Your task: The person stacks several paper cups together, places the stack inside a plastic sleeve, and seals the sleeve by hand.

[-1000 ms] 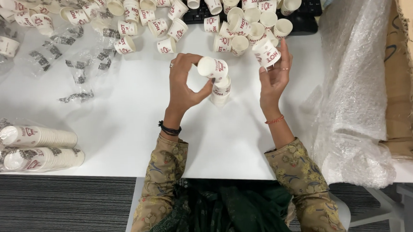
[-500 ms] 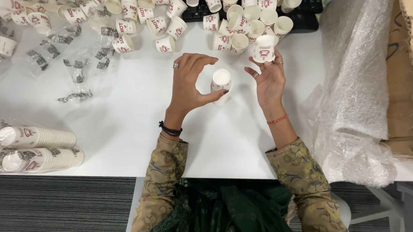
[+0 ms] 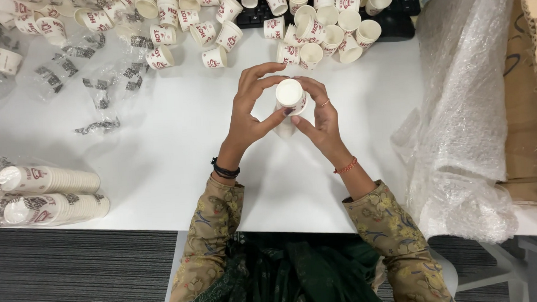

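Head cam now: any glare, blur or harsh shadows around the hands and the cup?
Head view: even, soft light; faint shadows under the left hand and right hand on the white table. The paper cup in their grip is sharp, its white inside nearly washed out. Mild sheen on the bubble wrap. No motion blur.

Two hands [image 3: 249, 113], two sleeved stacks of cups [image 3: 50, 194] at the left, one keyboard [image 3: 395, 18] (loose cups too many to count).

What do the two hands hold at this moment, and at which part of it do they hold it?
Both the left hand and right hand hold a short stack of paper cups by its sides, near the top cup's rim.
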